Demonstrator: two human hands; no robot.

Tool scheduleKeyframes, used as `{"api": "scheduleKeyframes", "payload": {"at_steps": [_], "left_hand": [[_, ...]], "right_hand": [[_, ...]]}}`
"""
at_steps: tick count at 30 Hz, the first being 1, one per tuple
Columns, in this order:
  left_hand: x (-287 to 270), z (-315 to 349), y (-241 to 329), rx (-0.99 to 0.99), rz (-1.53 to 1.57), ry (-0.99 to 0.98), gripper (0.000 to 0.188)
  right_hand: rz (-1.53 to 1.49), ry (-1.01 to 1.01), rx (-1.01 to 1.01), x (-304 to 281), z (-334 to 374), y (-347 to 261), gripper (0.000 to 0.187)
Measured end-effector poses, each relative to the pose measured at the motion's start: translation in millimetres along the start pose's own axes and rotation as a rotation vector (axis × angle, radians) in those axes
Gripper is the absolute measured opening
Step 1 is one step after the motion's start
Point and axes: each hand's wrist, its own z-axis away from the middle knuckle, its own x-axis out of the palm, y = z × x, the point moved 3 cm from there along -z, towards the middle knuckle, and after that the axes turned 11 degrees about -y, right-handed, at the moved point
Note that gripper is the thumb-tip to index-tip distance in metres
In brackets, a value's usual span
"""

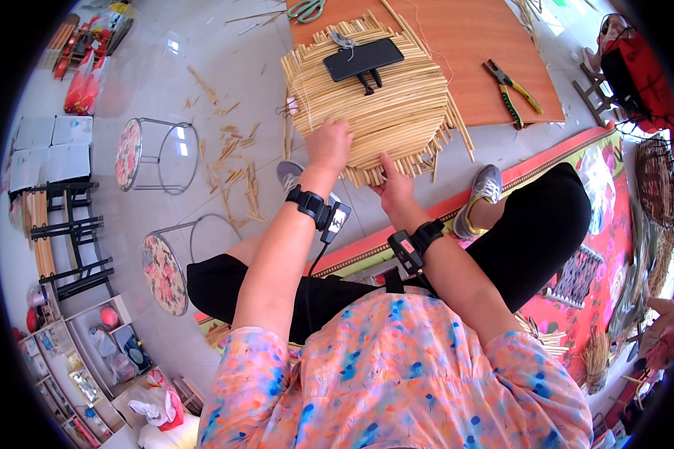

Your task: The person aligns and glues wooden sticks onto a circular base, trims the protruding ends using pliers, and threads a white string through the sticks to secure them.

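A round mat of straw-coloured stalks (397, 116), laid side by side, rests partly on the orange-brown table and juts over its near edge. At the mat's near left edge, my left hand (331, 144) is closed in a fist; what its fingers hold is hidden. My right hand (394, 183) grips the near rim, thumb on top and fingers underneath. On the mat lies a black phone (363, 60) with a small dark stand, and small metal snips (342, 40) beside it. A thin pale thread runs along the left side, near a clip (289, 107).
Pliers with green and yellow handles (514, 94) lie on the table (475, 37) at right; green-handled scissors (305, 10) are at its far left. Cut stalk pieces (240, 176) litter the tiled floor. Two floral stools (129, 155) stand left, and a red floral mat (569, 329) lies right.
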Motion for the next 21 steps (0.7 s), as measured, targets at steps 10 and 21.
{"api": "scheduleKeyframes", "payload": {"at_steps": [10,21], "left_hand": [[12.3,-18.2,14.7,0.019,-0.130,-0.067,0.008],[-7.4,4.7,-21.7,-0.027,0.077,-0.032,0.004]], "right_hand": [[-0.020,0.023,-0.008,0.1,3.1,0.1,0.048],[-0.024,0.018,-0.047,1.1,1.2,1.1,0.049]]}}
